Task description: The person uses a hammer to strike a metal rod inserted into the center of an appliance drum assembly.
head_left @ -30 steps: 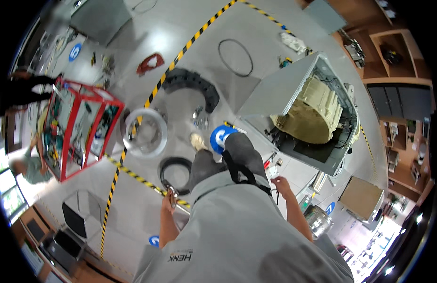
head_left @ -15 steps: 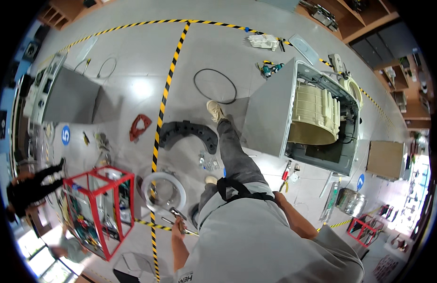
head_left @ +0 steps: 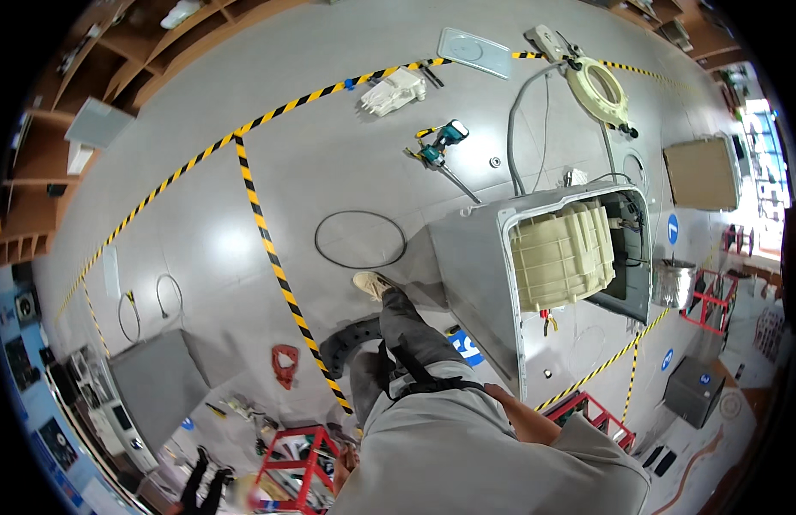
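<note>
a worker in a grey shirt (head_left: 492, 455) stands among scattered parts, the left hand (head_left: 345, 463) low at the side, with a red-framed stand (head_left: 310, 470) behind it in view; the fingers look curled, though what they close on, if anything, cannot be told. the right hand (head_left: 496, 393) is at the hip, mostly hidden, its grip unreadable. ahead, a pale shoe (head_left: 370, 283) is beside a black loop (head_left: 359, 211), and the legs partly cover a dark curved piece (head_left: 340, 343). careful footwork seems wisest: step around both, elbows clear of the edges of the grey cabinet (head_left: 471, 275), which sits open to the front right with a cream tub (head_left: 563, 257) inside. the tub's far side is out of sight. beyond lies a teal power drill (head_left: 434, 154); the rim cuts off wooden shelving (head_left: 132, 69) at upper left.
</note>
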A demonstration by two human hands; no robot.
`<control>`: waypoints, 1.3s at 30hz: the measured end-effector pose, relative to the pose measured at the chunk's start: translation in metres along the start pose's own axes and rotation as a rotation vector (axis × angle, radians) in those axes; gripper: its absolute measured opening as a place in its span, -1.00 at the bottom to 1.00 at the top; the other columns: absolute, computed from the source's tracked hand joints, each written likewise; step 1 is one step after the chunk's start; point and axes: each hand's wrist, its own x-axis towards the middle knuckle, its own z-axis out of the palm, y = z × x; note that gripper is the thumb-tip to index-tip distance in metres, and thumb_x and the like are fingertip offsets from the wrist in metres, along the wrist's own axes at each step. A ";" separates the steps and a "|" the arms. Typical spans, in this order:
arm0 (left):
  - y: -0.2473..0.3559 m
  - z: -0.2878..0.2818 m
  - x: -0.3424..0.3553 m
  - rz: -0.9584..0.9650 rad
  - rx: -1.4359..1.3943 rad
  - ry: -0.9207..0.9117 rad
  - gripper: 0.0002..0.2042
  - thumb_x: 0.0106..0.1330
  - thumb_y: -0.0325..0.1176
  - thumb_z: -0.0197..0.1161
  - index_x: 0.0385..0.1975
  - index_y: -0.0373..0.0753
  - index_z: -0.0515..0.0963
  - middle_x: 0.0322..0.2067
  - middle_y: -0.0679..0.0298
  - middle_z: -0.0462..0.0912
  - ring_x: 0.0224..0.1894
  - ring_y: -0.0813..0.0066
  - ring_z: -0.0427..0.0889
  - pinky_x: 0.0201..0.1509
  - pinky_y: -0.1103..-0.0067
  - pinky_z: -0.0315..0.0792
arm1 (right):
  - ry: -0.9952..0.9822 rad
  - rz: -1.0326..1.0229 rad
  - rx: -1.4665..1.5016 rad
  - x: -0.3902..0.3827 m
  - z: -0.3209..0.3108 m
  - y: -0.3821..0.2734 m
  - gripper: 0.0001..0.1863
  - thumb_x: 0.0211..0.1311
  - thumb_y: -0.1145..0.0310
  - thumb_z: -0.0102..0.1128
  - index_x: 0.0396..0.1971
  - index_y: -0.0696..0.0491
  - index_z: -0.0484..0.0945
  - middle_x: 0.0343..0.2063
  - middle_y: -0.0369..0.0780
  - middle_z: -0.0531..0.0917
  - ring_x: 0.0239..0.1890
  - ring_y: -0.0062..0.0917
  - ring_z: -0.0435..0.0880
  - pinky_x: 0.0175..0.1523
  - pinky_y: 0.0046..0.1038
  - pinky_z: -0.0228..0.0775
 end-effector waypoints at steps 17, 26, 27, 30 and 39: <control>0.420 0.294 0.011 0.291 0.501 -0.358 -0.75 0.24 -0.15 0.13 -0.32 -0.23 0.49 -0.53 0.36 0.43 -0.49 0.60 0.39 -0.38 0.65 0.29 | 0.118 0.003 0.249 0.074 -0.109 -0.292 -0.69 -0.03 0.29 0.07 -0.27 0.08 0.58 -0.34 0.01 0.62 -0.30 -0.19 0.65 -0.30 -0.30 0.45; 0.584 0.482 -0.119 1.028 1.798 -0.188 -0.59 0.19 -0.17 0.17 0.00 -0.23 0.39 -0.48 0.19 0.49 -0.42 0.37 0.51 -0.28 0.52 0.42 | 0.250 -0.060 0.208 0.110 -0.240 -0.471 -0.67 -0.01 0.19 0.07 -0.40 0.17 0.60 -0.37 0.04 0.61 -0.31 -0.10 0.61 -0.25 -0.24 0.44; 0.606 0.495 -0.091 1.035 1.751 -0.256 -0.61 0.22 -0.20 0.15 0.00 -0.24 0.39 -0.46 0.18 0.50 -0.41 0.38 0.52 -0.29 0.51 0.43 | 0.297 -0.012 0.250 0.108 -0.255 -0.487 -0.66 -0.02 0.19 0.08 -0.40 0.17 0.60 -0.36 0.04 0.61 -0.28 -0.10 0.60 -0.23 -0.24 0.44; 0.664 0.499 0.000 0.876 1.371 -0.483 -0.70 0.30 -0.35 0.09 -0.01 -0.31 0.40 -0.30 0.10 0.57 -0.31 0.38 0.57 -0.25 0.48 0.46 | 0.404 0.043 0.327 0.089 -0.281 -0.539 -0.65 -0.02 0.17 0.09 -0.39 0.16 0.61 -0.34 0.02 0.61 -0.21 -0.11 0.58 -0.16 -0.23 0.43; 0.790 0.666 0.119 0.267 0.962 -0.275 -0.59 0.14 -0.06 0.24 -0.19 -0.27 0.41 -0.42 0.19 0.45 -0.56 0.36 0.41 -0.51 0.47 0.39 | 0.471 0.213 0.756 0.071 -0.299 -0.595 -0.62 0.01 0.17 0.08 -0.32 0.19 0.60 -0.34 0.00 0.63 -0.21 -0.12 0.60 -0.08 -0.27 0.40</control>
